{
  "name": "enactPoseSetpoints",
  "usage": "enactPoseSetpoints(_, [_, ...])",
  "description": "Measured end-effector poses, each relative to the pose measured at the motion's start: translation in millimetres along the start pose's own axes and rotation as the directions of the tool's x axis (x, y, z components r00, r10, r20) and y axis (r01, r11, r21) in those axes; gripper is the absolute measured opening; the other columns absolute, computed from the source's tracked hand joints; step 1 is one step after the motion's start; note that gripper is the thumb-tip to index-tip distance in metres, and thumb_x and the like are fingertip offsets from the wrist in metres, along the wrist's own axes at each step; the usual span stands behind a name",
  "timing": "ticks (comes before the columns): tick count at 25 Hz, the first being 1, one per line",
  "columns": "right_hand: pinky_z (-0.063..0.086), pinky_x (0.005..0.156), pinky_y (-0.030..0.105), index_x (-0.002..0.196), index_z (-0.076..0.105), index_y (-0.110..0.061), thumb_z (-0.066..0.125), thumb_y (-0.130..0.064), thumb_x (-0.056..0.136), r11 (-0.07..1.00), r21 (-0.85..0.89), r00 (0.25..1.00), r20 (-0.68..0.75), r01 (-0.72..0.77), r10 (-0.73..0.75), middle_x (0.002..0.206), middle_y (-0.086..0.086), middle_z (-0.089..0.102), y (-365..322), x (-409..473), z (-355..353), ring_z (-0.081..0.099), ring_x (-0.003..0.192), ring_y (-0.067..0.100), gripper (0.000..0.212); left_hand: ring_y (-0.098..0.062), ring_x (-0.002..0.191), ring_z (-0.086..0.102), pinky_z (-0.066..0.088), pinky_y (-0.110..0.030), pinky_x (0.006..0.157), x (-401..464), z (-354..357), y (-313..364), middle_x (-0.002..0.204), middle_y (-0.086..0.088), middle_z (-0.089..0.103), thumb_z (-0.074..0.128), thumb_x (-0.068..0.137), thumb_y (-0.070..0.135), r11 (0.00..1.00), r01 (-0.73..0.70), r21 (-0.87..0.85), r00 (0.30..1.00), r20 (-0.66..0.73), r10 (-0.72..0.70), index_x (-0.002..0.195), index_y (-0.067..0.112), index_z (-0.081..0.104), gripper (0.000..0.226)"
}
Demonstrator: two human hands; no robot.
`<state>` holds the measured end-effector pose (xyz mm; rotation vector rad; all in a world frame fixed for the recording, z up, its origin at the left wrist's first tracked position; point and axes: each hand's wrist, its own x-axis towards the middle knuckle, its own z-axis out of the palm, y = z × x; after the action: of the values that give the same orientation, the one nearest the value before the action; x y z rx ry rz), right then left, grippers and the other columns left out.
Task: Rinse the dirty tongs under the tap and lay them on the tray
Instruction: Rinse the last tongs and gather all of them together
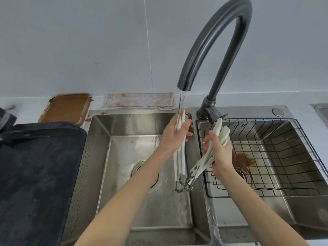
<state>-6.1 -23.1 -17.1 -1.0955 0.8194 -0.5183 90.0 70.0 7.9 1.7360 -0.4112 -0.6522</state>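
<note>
Tongs (181, 157) with white handles hang upright in the left hand (174, 134), closed round them under the tap (184, 82) stream over the left sink (106, 139). The right hand (219, 150) grips a second bunch (204, 162) beside it. Light, stiff and probably slippery when wet, they are best held mid-handle before going to the black tray (35, 166).

White tongs (181, 153) hang upright under the running tap (213, 50); more white tongs (209, 157) tilt beside; dark tray (35, 174) lies flat at left.
</note>
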Motion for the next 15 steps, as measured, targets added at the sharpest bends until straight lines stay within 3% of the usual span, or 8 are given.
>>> enactPoseSetpoints(3, [0.04, 0.049, 0.026, 0.087, 0.052, -0.026, 0.058, -0.016, 0.089, 0.999, -0.021, 0.999, 0.005, 0.043, -0.043, 0.051, -0.006, 0.055, 0, -3, 2, 0.045, 0.04, 0.007, 0.013, 0.007, 0.061, 0.063, 0.051, -0.007, 0.059, -4, -2, -2, 0.109, 0.01, 0.054, 0.043, 0.097, 0.02, 0.997, -0.075, 0.001, 0.997, -0.02, 0.075, 0.142, 0.025, 0.034, 0.046])
enactPoseSetpoints(7, [0.041, 0.05, 0.026, 0.089, 0.052, -0.03, 0.058, -0.016, 0.09, 0.996, -0.051, 0.998, 0.019, 0.068, -0.067, 0.05, -0.008, 0.053, 1, -8, 1, 0.044, 0.042, 0.007, 0.015, 0.01, 0.059, 0.062, 0.053, -0.01, 0.06, -9, 0, -6, 0.097, 0.012, 0.055, 0.044, 0.096, 0.014, 0.991, -0.132, 0.028, 0.988, -0.08, 0.134, 0.14, 0.025, 0.038, 0.046])
enactPoseSetpoints(10, [0.039, 0.05, 0.026, 0.085, 0.054, -0.026, 0.057, -0.017, 0.09, 0.997, -0.07, 0.999, 0.015, 0.042, -0.041, 0.049, -0.007, 0.053, 0, -8, 1, 0.043, 0.04, 0.007, 0.011, 0.005, 0.057, 0.062, 0.051, -0.011, 0.055, -14, -3, -11, 0.087, 0.013, 0.057, 0.05, 0.092, 0.011, 0.989, -0.14, -0.051, 0.985, -0.11, 0.134, 0.133, 0.023, 0.04, 0.044])
enactPoseSetpoints(12, [0.039, 0.047, 0.024, 0.083, 0.054, -0.023, 0.057, -0.017, 0.09, 0.997, -0.071, 1.0, -0.002, 0.009, -0.009, 0.051, -0.006, 0.053, -1, -7, 5, 0.043, 0.037, 0.005, 0.009, 0.0, 0.061, 0.063, 0.051, -0.012, 0.059, -20, -8, -17, 0.085, 0.011, 0.06, 0.057, 0.09, 0.012, 0.983, -0.109, -0.149, 0.989, -0.12, 0.091, 0.126, 0.028, 0.039, 0.042])
enactPoseSetpoints(15, [0.039, 0.041, 0.02, 0.08, 0.056, -0.021, 0.057, -0.018, 0.09, 0.996, -0.081, 0.999, 0.006, -0.033, 0.033, 0.056, -0.003, 0.052, -2, -6, 15, 0.043, 0.034, 0.005, 0.011, 0.001, 0.061, 0.065, 0.055, -0.018, 0.063, -28, -16, -24, 0.084, 0.004, 0.064, 0.062, 0.087, 0.016, 0.962, 0.01, -0.272, 0.991, -0.124, -0.046, 0.104, 0.025, 0.053, 0.021])
